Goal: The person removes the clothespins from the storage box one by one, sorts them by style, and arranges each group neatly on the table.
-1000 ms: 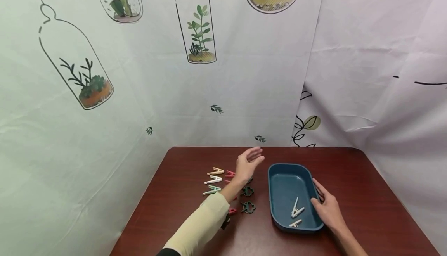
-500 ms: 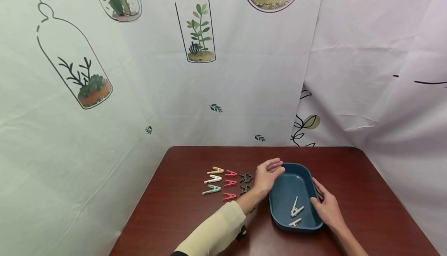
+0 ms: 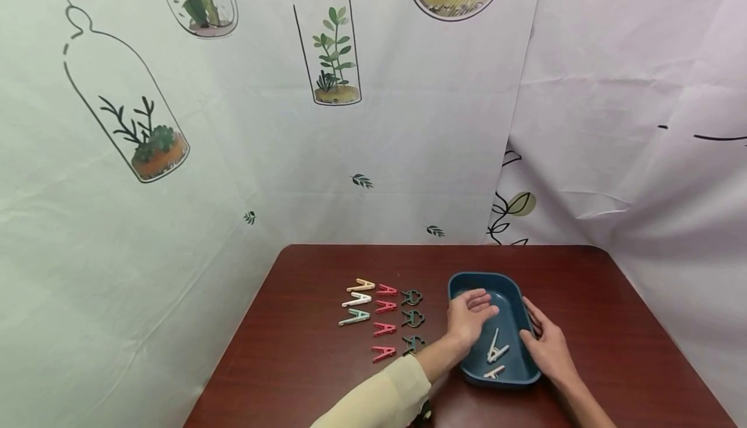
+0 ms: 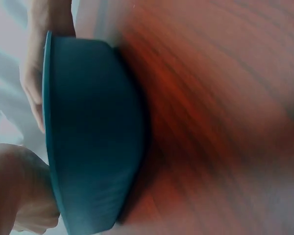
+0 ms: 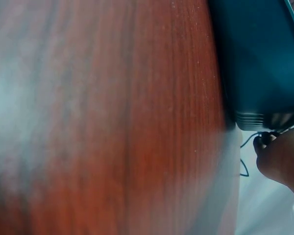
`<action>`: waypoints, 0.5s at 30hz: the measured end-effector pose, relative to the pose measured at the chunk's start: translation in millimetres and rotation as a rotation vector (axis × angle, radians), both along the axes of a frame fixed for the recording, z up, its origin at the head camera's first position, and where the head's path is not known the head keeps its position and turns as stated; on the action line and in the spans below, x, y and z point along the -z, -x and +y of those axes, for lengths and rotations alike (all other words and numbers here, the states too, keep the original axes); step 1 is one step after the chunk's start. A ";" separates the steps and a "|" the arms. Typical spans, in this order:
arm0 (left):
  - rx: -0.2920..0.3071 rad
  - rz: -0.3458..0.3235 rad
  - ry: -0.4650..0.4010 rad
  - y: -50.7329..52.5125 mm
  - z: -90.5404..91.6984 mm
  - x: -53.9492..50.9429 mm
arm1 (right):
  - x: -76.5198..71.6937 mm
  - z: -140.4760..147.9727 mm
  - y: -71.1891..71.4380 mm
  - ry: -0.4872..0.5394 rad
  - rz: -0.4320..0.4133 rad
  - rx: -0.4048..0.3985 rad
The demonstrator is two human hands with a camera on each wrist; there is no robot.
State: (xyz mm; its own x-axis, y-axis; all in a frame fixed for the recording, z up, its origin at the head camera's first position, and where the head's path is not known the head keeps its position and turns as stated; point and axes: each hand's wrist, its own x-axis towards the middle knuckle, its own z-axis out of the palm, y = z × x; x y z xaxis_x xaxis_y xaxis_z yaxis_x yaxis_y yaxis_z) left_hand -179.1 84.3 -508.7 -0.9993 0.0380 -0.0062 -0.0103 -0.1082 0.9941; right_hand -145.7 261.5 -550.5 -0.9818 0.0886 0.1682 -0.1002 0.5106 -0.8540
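Note:
My left hand (image 3: 469, 316) hangs over the left side of a blue rectangular tray (image 3: 458, 279), fingers loosely extended, with nothing visible between them. Inside the tray's near half lie a white clothespin (image 3: 497, 348) and a smaller pale clip (image 3: 494, 372). My right hand (image 3: 548, 347) grips the tray's right side, thumb at the rim and fingers along the outer wall. In the left wrist view the left hand (image 4: 19, 186) reaches past the tray's rim, its fingers partly hidden by the tray wall (image 4: 93, 127).
Left of the tray, clips lie in columns: yellow (image 3: 361, 285), white (image 3: 357, 299) and mint (image 3: 355, 317) clothespins, several red clothespins (image 3: 384, 329), and dark green clips (image 3: 412, 318). A reddish-brown table (image 3: 280, 363) carries everything. A printed white cloth (image 3: 397, 155) hangs behind.
My left hand has moved right and toward me, from above the clips to over the tray, uncovering the red and green clips. The right hand and tray stay in place.

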 end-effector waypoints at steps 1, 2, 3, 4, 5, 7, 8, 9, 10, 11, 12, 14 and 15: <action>-0.005 -0.006 0.011 -2.1 2.0 1.2 | -0.1 0.0 0.4 0.000 -0.008 0.000; -0.015 -0.011 0.024 -4.1 4.1 2.5 | 0.0 0.0 0.7 0.003 -0.011 0.003; -0.025 -0.024 0.033 -6.2 6.2 3.8 | 0.0 0.1 0.9 0.005 -0.014 0.001; -0.039 -0.043 0.036 -8.3 8.2 4.8 | 0.0 0.1 0.9 0.006 -0.015 0.000; -0.053 -0.056 0.051 -10.3 9.9 5.7 | -0.1 0.1 0.9 0.008 -0.015 -0.002; -0.075 -0.078 0.067 -13.7 13.4 7.4 | 0.0 0.2 0.9 0.014 -0.009 -0.003; -0.084 -0.094 0.056 -15.1 15.0 8.3 | 0.0 0.3 0.8 0.013 -0.005 -0.003; -0.092 -0.107 0.051 -16.3 16.5 9.4 | -0.2 0.4 0.7 0.012 -0.004 -0.003; -0.096 -0.113 0.050 -17.6 17.5 10.2 | -0.2 0.5 0.8 0.008 -0.001 -0.003; -0.100 -0.112 0.059 -18.4 18.6 11.4 | -0.1 0.7 0.9 0.004 0.003 -0.003; -0.103 -0.118 0.059 -19.0 19.6 12.4 | -0.1 0.8 1.1 0.001 0.008 -0.003; -0.111 -0.131 0.078 -20.2 21.1 14.8 | 0.3 0.9 0.6 -0.004 0.019 -0.004; -0.113 -0.131 0.106 -20.4 21.9 16.2 | 0.6 1.0 0.5 -0.004 0.023 -0.005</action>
